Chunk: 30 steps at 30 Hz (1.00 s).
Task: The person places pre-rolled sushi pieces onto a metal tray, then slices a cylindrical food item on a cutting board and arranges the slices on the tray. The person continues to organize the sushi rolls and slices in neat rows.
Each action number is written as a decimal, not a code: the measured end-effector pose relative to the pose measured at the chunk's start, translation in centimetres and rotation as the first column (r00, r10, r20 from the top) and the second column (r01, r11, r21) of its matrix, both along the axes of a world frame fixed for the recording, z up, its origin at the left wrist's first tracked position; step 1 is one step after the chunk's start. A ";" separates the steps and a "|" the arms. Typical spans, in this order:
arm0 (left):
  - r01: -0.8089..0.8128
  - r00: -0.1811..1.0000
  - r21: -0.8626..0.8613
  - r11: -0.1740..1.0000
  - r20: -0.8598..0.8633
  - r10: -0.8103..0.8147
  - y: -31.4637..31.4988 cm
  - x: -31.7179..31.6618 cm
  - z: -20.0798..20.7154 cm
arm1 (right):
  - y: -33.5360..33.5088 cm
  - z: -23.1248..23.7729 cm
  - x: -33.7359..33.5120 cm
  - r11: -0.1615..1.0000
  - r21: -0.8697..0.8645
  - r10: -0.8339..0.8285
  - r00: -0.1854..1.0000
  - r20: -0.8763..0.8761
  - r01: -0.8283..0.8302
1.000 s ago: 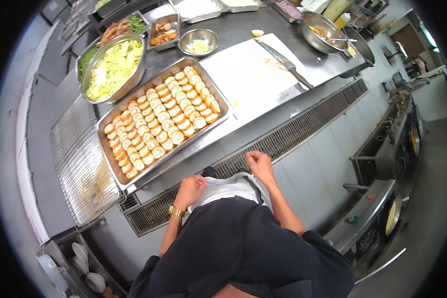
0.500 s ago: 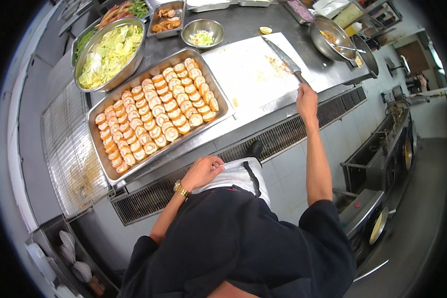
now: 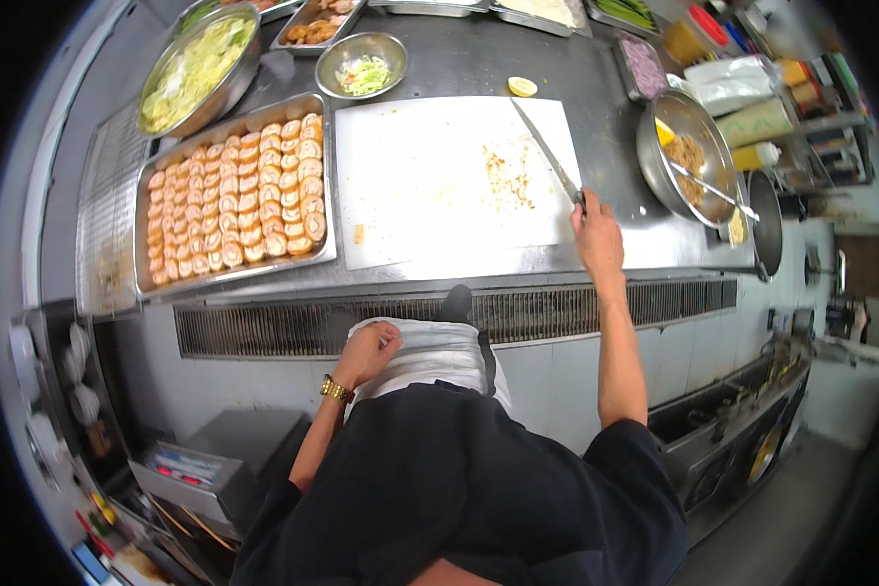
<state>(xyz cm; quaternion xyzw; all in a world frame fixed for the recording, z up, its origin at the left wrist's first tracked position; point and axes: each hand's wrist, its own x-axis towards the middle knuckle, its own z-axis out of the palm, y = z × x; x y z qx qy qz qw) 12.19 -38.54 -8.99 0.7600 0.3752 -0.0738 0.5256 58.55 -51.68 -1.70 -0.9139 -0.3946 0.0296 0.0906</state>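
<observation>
My right hand [image 3: 599, 239] is closed round the dark handle of a long kitchen knife [image 3: 547, 151]. The blade lies along the right side of a white cutting board [image 3: 410, 230], tip pointing away from me. Brown crumbs [image 3: 508, 178] are scattered beside it. Low at my waist, my left hand [image 3: 365, 354], with a gold watch at its wrist, has its fingers curled against a white apron [image 3: 425, 342]; whether it grips anything is hidden. Left of the board, a metal tray [image 3: 328, 220] holds rows of sliced rolls [image 3: 230, 200] with orange-brown rims and pale swirled centres.
Behind the board stand a small bowl of shredded vegetables [image 3: 364, 74] and half a lemon [image 3: 522, 87]. A bowl of chopped cabbage [image 3: 197, 70] is far left. To the right, a steel bowl [image 3: 654, 166] with brown filling and a spoon stands near the counter's edge. A floor grate [image 3: 547, 317] runs below.
The view has turned, so the counter now runs nearly level and the tray sits farther left. My right hand stays on the knife handle; my left hand remains by the apron.
</observation>
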 end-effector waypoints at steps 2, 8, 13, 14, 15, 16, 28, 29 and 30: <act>-0.132 0.991 0.013 0.991 0.000 0.132 -2.8 0.0 -0.6 | -0.2 0.5 2.0 0.996 -0.011 0.089 0.989 0.121 -0.088; -0.362 0.929 0.125 0.924 -0.038 0.369 -9.4 -2.1 -2.8 | -3.4 -0.9 -0.6 0.935 0.051 0.346 0.934 0.087 -0.351; -0.453 0.885 0.151 0.879 -0.041 0.463 -13.0 -2.6 -4.2 | -0.4 -1.4 2.8 0.860 0.152 0.467 0.872 0.148 -0.487; -0.454 0.885 0.187 0.871 -0.013 0.465 -13.7 -2.4 -4.2 | 2.2 -1.6 4.8 0.843 0.182 0.469 0.857 0.216 -0.507; -0.474 0.871 0.192 0.859 -0.044 0.490 -14.5 -2.5 -4.1 | 4.2 -1.9 6.2 0.835 0.194 0.461 0.847 0.265 -0.515; -0.506 0.856 0.219 0.834 0.011 0.517 -15.3 -2.5 -3.9 | 5.9 -2.1 7.3 0.804 0.215 0.496 0.824 0.274 -0.555; -0.816 0.547 0.105 0.569 -0.176 0.818 -33.9 -3.6 -8.9 | 5.9 -0.2 4.8 0.603 0.109 0.769 0.612 0.187 -0.791; -0.820 0.541 0.108 0.562 -0.175 0.823 -35.3 -3.4 -9.1 | 7.4 -0.1 5.3 0.636 0.099 0.745 0.642 0.181 -0.766; -0.829 0.523 0.102 0.551 -0.210 0.826 -36.7 -3.3 -9.0 | 9.2 0.0 5.5 0.650 0.105 0.730 0.657 0.189 -0.753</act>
